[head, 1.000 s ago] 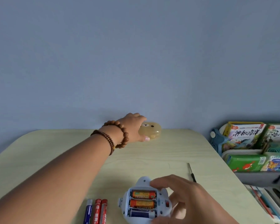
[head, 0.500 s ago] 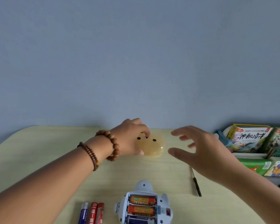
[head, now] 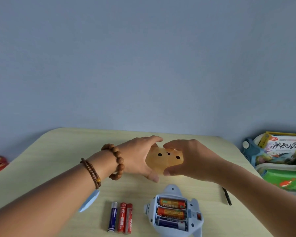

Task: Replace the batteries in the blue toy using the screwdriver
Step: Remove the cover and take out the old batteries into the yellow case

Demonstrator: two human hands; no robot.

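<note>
1. Blue toy: below both hands, open compartment up, nose toward them, long axis running away; three batteries lying crosswise.
2. Left hand, right hand: cupped together around amber bear-face case.
3. Screwdriver: beneath right forearm.
4. Loose batteries: beneath left wrist.

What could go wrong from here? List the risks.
1. The blue toy lies open with its batteries exposed near the table's front; a forearm could knock it.
2. Both hands, left and right, grip the yellow case; opening it could spill whatever is inside.
</note>
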